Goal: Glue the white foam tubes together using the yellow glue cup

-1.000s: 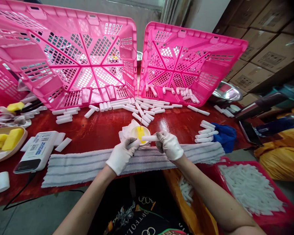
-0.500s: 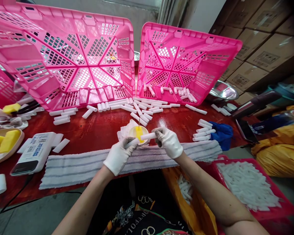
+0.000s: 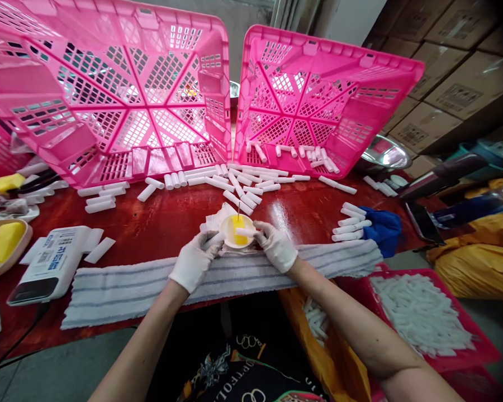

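My left hand (image 3: 196, 258), in a white glove, is closed on a short white tube (image 3: 214, 240) just left of a small white bowl (image 3: 224, 223). A second white tube (image 3: 245, 231) is pinched in my gloved right hand (image 3: 275, 244); its free end points left over the bowl. Inside the bowl sits a yellow block (image 3: 237, 222) with a thin pin standing up from it. Whether the tube touches the block I cannot tell. Crumpled white paper (image 3: 210, 220) lies under the bowl.
Two pink crates (image 3: 148, 106) stand tipped on their sides at the back of the red table (image 3: 171, 216). Loose white tubes (image 3: 237, 187) lie before them. A striped towel (image 3: 129, 287) runs along the front edge. At lower right is a red bin (image 3: 482, 357) of white pieces.
My right hand has moved left, bringing its tube over the bowl beside the yellow block. My left hand and its tube have drawn back slightly to the left.
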{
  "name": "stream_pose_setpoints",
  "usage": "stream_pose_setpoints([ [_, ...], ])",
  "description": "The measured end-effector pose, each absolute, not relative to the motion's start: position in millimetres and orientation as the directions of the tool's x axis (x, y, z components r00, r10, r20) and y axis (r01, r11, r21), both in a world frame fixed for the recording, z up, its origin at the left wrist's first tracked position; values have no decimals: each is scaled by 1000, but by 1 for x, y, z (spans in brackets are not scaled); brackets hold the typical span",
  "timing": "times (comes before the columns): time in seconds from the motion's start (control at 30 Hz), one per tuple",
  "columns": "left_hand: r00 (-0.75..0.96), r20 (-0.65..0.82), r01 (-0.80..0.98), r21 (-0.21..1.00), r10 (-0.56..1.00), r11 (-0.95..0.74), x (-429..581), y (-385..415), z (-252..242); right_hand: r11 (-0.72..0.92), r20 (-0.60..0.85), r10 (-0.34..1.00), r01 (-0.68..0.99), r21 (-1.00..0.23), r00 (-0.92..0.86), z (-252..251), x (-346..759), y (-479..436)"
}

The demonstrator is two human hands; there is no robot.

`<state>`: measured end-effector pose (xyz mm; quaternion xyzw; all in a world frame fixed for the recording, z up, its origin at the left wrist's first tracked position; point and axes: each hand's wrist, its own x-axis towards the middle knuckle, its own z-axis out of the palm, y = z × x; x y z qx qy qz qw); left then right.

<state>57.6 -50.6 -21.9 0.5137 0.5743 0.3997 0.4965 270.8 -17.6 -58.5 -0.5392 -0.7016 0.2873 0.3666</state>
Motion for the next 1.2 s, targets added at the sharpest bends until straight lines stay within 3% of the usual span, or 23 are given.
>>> stream_pose_setpoints([
  [0.17, -6, -188, 194, 963, 982, 185, 62, -50, -15, 380, 325, 921, 682, -626, -215, -52, 268, -21],
  [0.23, -23, -184, 223, 957, 983, 184, 65, -50, -12, 403, 298, 914, 687, -605, -274, -48, 267, -24],
  [0.4, -66, -99, 292, 950, 993, 114, 63, -51, -18, 303, 229, 953, 597, -743, -198, -32, 263, -40],
  [0.5, -58, -72, 282, 956, 996, 85, 62, -55, -21, 208, 203, 978, 396, -895, -55, -21, 264, -49],
  [0.57, -21, -82, 259, 962, 996, 84, 66, -59, -18, 105, 106, 994, 262, -959, -8, -17, 267, -51],
  [0.67, 71, -133, 239, 965, 989, 112, 75, -66, -7, -47, -57, 997, 162, -986, -59, -12, 271, -49],
  [0.77, 167, -160, 304, 947, 973, 104, 82, -72, 6, -113, -129, 989, 185, -976, -74, -7, 273, -48],
  [0.83, 204, -139, 388, 920, 969, 50, 86, -74, 10, -25, -45, 998, 347, -937, -50, -3, 273, -50],
  [0.93, 216, -162, 481, 876, 963, 40, 93, -75, 8, 263, 257, 961, 646, -716, -106, 0, 276, -60],
  [1.03, 149, -220, 514, 850, 964, 114, 106, -78, 0, 469, 462, 850, 762, -446, -252, -4, 278, -72],
  [1.1, 49, -162, 565, 818, 986, 107, 117, -82, -3, 493, 526, 804, 806, -327, -278, -7, 275, -77],
  [1.13, 5, -108, 606, 791, 994, 83, 123, -85, -3, 469, 529, 809, 823, -320, -255, -8, 273, -79],
  [1.2, -35, -4, 691, 722, 999, 27, 134, -91, -1, 373, 454, 877, 819, -435, -158, -8, 269, -82],
])
